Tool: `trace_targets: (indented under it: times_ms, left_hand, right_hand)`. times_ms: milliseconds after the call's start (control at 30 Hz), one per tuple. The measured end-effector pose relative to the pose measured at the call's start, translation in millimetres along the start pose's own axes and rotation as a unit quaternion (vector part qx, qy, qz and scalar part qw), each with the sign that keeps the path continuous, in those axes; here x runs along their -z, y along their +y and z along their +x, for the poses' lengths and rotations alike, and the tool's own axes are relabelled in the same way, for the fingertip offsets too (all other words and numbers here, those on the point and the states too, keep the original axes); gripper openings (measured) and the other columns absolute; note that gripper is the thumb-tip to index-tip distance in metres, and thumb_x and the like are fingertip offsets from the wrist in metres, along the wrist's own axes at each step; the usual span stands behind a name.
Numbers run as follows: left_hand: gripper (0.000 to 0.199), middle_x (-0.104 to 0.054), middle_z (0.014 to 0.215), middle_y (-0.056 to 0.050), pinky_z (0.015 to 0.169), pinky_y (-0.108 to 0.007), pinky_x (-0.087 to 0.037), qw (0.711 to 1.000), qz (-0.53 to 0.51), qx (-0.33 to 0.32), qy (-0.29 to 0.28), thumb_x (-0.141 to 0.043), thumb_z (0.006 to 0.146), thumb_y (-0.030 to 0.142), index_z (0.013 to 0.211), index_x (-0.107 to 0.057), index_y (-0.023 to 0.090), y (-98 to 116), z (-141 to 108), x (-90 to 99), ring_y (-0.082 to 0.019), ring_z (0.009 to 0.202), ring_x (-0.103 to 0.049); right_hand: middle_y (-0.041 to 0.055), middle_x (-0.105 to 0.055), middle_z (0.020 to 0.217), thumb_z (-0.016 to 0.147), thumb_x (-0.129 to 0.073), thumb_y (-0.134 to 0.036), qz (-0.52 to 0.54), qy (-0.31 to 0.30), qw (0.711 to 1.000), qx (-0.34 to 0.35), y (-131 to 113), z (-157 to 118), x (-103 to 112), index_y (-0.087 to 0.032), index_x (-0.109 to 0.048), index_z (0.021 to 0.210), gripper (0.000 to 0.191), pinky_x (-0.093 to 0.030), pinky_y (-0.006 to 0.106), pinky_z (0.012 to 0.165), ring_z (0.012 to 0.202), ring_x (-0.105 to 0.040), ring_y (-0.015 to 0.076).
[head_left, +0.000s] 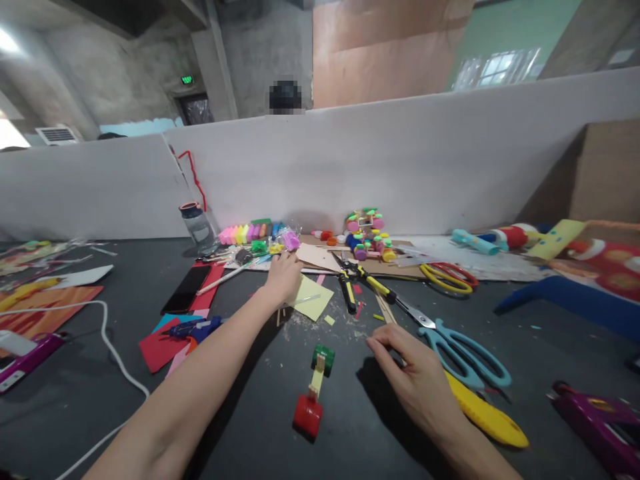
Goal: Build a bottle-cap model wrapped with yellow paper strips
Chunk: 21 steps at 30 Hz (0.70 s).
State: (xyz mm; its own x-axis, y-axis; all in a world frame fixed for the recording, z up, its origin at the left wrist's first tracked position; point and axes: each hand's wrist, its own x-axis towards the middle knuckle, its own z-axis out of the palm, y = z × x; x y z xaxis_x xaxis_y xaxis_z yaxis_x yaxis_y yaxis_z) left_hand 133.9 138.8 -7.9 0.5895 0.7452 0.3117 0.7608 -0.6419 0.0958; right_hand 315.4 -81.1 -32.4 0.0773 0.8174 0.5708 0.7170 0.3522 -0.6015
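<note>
My left hand [284, 277] reaches forward to the craft pile, its fingers stretched out beside a small bag of purple clay [290, 238] and a beige card [316, 257]; the fingertips are partly hidden. My right hand [407, 363] hovers curled over the table, thumb and fingers closed; what they hold, if anything, is hidden. Between my forearms lies a small craft piece with a green roller [324, 359], a red roller [307, 416] and a pale yellow strip [317, 383] joining them. A yellow paper square [312, 298] rests near my left wrist.
Blue-handled scissors [465, 353], a yellow cutter [487, 410] and yellow-black pliers [347, 291] lie around my right hand. On the left are a phone [186, 289], a blue glue gun [195, 328], a white cable [107, 333] and a bottle [199, 230]. A white partition [400, 160] stands behind.
</note>
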Motion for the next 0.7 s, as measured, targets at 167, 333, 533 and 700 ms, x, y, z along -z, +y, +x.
trace_targets:
  times_ms: [167,333,533,700]
  left_hand:
    - [0.034,-0.062,0.127,-0.01,0.091,-0.046,-0.055,0.997,0.051,-0.037,-0.044,-0.06,0.095,0.034,0.124,-0.059,0.018,-19.7,15.4,-4.3,-0.024,0.108,-0.063]
    - [0.035,-0.061,0.127,-0.01,0.091,-0.046,-0.055,0.993,0.053,-0.078,-0.069,-0.061,0.095,0.035,0.125,-0.059,0.017,-36.8,16.5,-4.4,-0.024,0.109,-0.063]
    - [0.033,-0.061,0.127,-0.01,0.091,-0.045,-0.055,0.994,0.004,-0.086,-0.064,-0.06,0.095,0.035,0.124,-0.06,0.018,-39.7,22.2,-12.3,-0.023,0.108,-0.063]
    - [0.034,-0.062,0.126,-0.01,0.089,-0.045,-0.056,0.997,-0.068,-0.04,-0.026,-0.06,0.095,0.035,0.124,-0.059,0.017,-41.7,24.2,-10.6,-0.023,0.106,-0.064]
  right_hand:
    - [-0.0003,-0.059,0.072,0.098,-0.053,-0.028,0.006,0.003,1.0,0.002,1.2,2.3,3.4,-0.021,-0.057,0.074,0.025,-0.044,0.024,0.064,0.066,-0.056,0.0136]
    - [0.0008,-0.06,0.073,0.098,-0.052,-0.029,0.008,0.003,1.0,0.005,-0.8,2.7,4.9,-0.021,-0.057,0.075,0.025,-0.045,0.026,0.065,0.068,-0.057,0.015]
    - [0.0022,-0.061,0.073,0.099,-0.05,-0.032,0.001,-0.005,1.0,-0.004,-1.0,3.0,4.5,-0.022,-0.057,0.074,0.027,-0.047,0.028,0.064,0.067,-0.058,0.0166]
    - [0.0014,-0.06,0.072,0.098,-0.051,-0.032,-0.005,-0.003,1.0,-0.008,0.8,3.5,5.4,-0.022,-0.057,0.074,0.027,-0.046,0.028,0.063,0.066,-0.057,0.016]
